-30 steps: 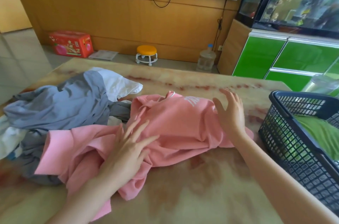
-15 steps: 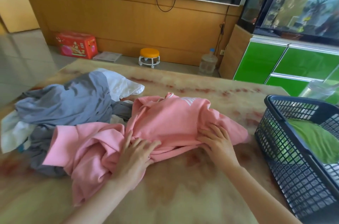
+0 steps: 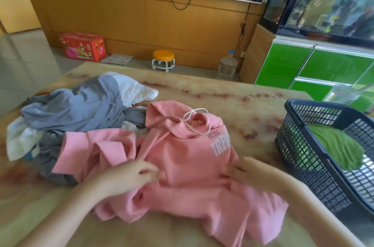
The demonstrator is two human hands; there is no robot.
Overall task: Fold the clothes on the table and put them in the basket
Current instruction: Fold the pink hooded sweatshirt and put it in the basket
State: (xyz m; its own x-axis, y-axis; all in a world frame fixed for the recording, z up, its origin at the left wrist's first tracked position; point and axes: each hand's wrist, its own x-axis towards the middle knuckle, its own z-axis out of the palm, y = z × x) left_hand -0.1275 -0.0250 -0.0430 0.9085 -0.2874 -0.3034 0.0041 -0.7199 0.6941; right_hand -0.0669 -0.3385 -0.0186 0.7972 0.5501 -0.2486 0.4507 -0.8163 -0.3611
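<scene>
Step in hand: first fold of the hoodie [image 3: 182, 165]; not yet squared up. It lies front up on the table [image 3: 222, 95], hood at the far end, hem bunched at the near edge, one sleeve crumpled to its left.

Left hand [image 3: 131, 174]: on the hoodie's left mid-body, fingers curled, pinching a ridge of cloth. Forearm comes in low from the near left.

Right hand [image 3: 244, 170]: on the hoodie's right mid-body, palm down, fingers bent onto the cloth. Blurred; cannot tell if it grips or only presses.

Basket [image 3: 299, 145]: right of the hoodie, just beside it, a green garment [image 3: 334, 149] already in it. Grey pile [image 3: 77, 109]: left of the hoodie and beyond it, touching it, unfolded.

Next move, as I judge it: flatten the body, bring the sleeves in, fold hem to hood. The cloth is thick and will spring back unless pressed. Task looks early; most clothes are unfolded.
</scene>
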